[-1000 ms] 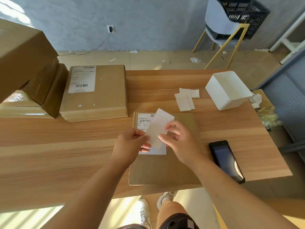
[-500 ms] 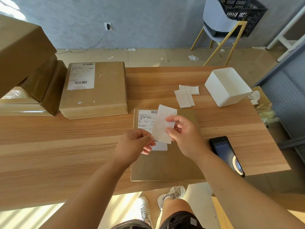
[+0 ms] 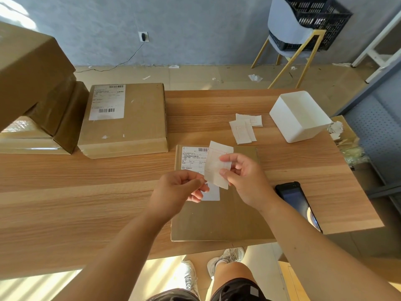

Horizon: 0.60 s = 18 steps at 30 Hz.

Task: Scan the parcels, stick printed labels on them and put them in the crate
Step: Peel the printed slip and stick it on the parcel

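Note:
A flat brown parcel [image 3: 219, 216] with a printed shipping label lies at the table's near edge. Just above it both hands hold a small white label sheet [image 3: 217, 165]. My right hand [image 3: 246, 180] grips the sheet's right side between thumb and fingers. My left hand [image 3: 176, 191] pinches at its lower left edge, fingers closed. A black scanner [image 3: 296, 200] lies on the table right of the parcel. The black crate [image 3: 315, 20] sits on a chair beyond the far right of the table.
A larger labelled box [image 3: 128, 120] and a stack of brown boxes [image 3: 36, 88] fill the table's left back. Loose white label backings [image 3: 244, 129] and a white bin [image 3: 298, 116] sit at the right back. The table's right edge is close to the scanner.
Both hands have lifted the label sheet slightly away from me over the parcel. My left fingertips have slid from under the sheet to its lower left edge.

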Available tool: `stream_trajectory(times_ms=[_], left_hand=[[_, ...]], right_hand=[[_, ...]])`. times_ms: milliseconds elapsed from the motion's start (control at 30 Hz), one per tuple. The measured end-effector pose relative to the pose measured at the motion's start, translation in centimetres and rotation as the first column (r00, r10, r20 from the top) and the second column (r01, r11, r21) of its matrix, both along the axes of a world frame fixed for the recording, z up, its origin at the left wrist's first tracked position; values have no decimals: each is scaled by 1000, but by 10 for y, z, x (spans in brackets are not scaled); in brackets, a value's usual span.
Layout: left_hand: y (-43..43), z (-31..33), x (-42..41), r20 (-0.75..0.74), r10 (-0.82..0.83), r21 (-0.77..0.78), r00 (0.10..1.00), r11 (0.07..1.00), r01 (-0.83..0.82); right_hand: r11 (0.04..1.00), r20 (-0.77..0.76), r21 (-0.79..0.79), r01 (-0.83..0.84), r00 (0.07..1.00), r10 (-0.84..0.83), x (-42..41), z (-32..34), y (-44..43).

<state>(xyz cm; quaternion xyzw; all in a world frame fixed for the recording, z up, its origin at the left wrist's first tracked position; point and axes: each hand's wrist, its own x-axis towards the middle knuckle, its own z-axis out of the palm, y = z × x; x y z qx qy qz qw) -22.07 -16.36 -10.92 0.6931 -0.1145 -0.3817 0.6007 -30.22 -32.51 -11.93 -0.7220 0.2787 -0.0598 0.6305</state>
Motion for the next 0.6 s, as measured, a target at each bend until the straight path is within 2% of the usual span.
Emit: stream_trajectory(times_ms=[133, 233, 300, 467, 600], left_hand=[[-1, 2, -1, -4, 20, -24, 1000, 999, -20], [-3, 1, -2, 23, 33, -6, 999, 999, -33], [-4, -1, -2, 57, 41, 15, 998, 999, -42], [-7, -2, -2, 138, 1, 48, 990, 999, -8], [-12, -1, -4, 198, -32, 69, 980, 997, 19]], right_hand=[[998, -55, -53, -18, 998, 16, 0, -1, 1], [952, -130, -307, -8, 991, -34, -3, 1, 4], [917, -65, -398, -1, 998, -27, -6, 7, 7], [933, -58, -285, -219, 976, 211, -10, 17, 12], [949, -30, -233, -212, 977, 211, -10, 18, 9]])
